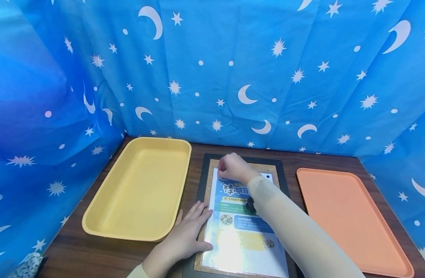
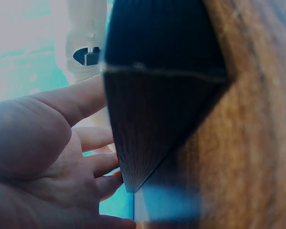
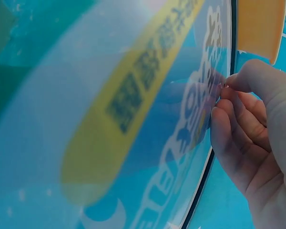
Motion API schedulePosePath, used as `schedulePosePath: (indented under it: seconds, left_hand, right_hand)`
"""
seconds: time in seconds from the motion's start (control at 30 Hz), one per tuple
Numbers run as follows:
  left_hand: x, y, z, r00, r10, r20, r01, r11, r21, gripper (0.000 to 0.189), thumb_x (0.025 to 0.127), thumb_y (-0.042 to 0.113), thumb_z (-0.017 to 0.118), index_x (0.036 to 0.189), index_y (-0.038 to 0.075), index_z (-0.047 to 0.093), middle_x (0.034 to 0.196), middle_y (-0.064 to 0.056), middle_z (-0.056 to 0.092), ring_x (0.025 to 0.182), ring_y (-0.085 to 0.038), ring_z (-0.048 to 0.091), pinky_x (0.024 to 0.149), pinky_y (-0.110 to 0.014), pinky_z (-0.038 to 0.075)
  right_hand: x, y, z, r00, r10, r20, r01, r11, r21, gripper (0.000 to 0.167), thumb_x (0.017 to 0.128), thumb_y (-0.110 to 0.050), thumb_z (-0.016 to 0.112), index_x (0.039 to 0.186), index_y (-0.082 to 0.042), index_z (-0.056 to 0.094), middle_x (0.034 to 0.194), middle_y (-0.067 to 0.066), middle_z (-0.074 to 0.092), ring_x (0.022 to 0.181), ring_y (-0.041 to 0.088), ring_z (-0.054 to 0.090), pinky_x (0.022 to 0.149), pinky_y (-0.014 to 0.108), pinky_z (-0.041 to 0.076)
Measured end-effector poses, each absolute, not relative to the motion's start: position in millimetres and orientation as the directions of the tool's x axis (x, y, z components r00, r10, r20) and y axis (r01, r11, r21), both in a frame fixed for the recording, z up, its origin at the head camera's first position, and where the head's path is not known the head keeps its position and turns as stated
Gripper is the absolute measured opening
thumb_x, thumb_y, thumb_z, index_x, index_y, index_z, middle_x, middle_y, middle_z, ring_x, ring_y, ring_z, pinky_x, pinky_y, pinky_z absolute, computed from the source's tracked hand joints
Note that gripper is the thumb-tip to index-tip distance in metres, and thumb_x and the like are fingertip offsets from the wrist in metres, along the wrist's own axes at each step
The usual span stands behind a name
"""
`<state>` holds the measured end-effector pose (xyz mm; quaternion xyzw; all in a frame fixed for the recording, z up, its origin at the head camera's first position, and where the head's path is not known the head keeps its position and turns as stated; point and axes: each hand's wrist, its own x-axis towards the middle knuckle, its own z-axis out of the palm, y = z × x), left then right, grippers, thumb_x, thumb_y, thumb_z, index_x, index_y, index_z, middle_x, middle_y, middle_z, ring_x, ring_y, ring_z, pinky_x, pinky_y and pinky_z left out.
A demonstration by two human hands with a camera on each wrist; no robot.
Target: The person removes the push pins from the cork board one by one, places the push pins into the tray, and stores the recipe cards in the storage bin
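A glossy laminated poster (image 1: 230, 227) lies on a cork board (image 1: 207, 185) with a black frame (image 1: 203, 175). My right hand (image 1: 233, 168) is over the poster's upper left corner. Its thumb and forefinger pinch a tiny, mostly hidden pin-like thing (image 3: 223, 86) against the sheet; I cannot tell its exact kind. A small dark round pin head (image 1: 267, 177) shows at the poster's upper right corner. My left hand (image 1: 186, 235) rests spread on the board's left edge, fingers straight and thumb on the poster's side. From below, the left wrist view shows the palm beside the dark frame.
To the left stands a deep yellow tray (image 1: 146, 185), close beside my left hand. A flat orange tray (image 1: 351, 220) lies to the right, past my right forearm. Blue star-and-moon cloth (image 1: 212, 77) walls in the brown wooden table (image 1: 122, 255).
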<state>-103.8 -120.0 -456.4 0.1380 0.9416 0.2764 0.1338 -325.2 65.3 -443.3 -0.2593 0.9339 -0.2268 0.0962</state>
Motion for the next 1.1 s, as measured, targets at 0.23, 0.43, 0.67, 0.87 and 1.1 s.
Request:
schedulePosePath:
  seconds: [0.23, 0.43, 0.67, 0.87, 1.1]
  left_hand:
    - [-102.7, -120.6, -453.9, -0.923, 0.343, -0.172, 0.195, 0.805, 0.56, 0.091, 0.081, 0.044, 0.085, 0.157, 0.013, 0.045, 0.172, -0.01, 0.025, 0.162, -0.033, 0.012, 0.12, -0.077, 0.005]
    - [-103.2, -121.5, -454.6, -0.923, 0.348, -0.167, 0.203, 0.806, 0.556, 0.091, 0.082, 0.044, 0.085, 0.158, 0.014, 0.044, 0.172, -0.009, 0.025, 0.162, -0.033, 0.012, 0.12, -0.077, 0.005]
    - [-102.0, -121.6, -454.6, -0.919, 0.353, -0.174, 0.202, 0.802, 0.562, 0.091, 0.082, 0.044, 0.084, 0.158, 0.014, 0.043, 0.172, -0.01, 0.024, 0.162, -0.034, 0.012, 0.12, -0.078, 0.005]
    - [-101.0, -122.1, -454.1, -0.919, 0.356, -0.167, 0.212, 0.806, 0.553, 0.091, 0.083, 0.043, 0.084, 0.158, 0.013, 0.043, 0.172, -0.01, 0.024, 0.162, -0.034, 0.012, 0.12, -0.078, 0.005]
    - [-100.8, -122.7, -454.6, -0.918, 0.36, -0.165, 0.216, 0.804, 0.555, 0.09, 0.084, 0.044, 0.083, 0.158, 0.013, 0.043, 0.172, -0.01, 0.023, 0.162, -0.034, 0.011, 0.12, -0.077, 0.005]
  right_hand:
    - [-327.0, 65.0, -441.3, -0.848, -0.525, -0.079, -0.429, 0.765, -0.48, 0.013, 0.093, -0.027, 0.075, 0.102, -0.018, 0.078, 0.093, -0.005, 0.074, 0.082, 0.01, 0.069, 0.089, 0.035, 0.062]
    - [-328.4, 64.1, -437.8, -0.844, -0.526, -0.104, -0.425, 0.774, -0.47, 0.011, 0.094, -0.027, 0.076, 0.1, -0.018, 0.077, 0.092, -0.004, 0.074, 0.082, 0.011, 0.069, 0.09, 0.036, 0.062]
    - [-326.9, 63.1, -439.1, -0.84, -0.533, -0.096, -0.441, 0.776, -0.45, 0.012, 0.094, -0.026, 0.075, 0.102, -0.017, 0.078, 0.092, -0.004, 0.074, 0.08, 0.011, 0.069, 0.088, 0.035, 0.062]
    - [-326.8, 61.1, -434.3, -0.839, -0.531, -0.117, -0.434, 0.784, -0.444, 0.015, 0.094, -0.028, 0.076, 0.103, -0.017, 0.079, 0.094, -0.003, 0.074, 0.082, 0.012, 0.069, 0.091, 0.036, 0.061]
    - [-329.7, 63.1, -429.7, -0.824, -0.547, -0.146, -0.443, 0.783, -0.436, 0.015, 0.094, -0.027, 0.077, 0.104, -0.016, 0.078, 0.098, -0.001, 0.075, 0.085, 0.013, 0.069, 0.093, 0.037, 0.061]
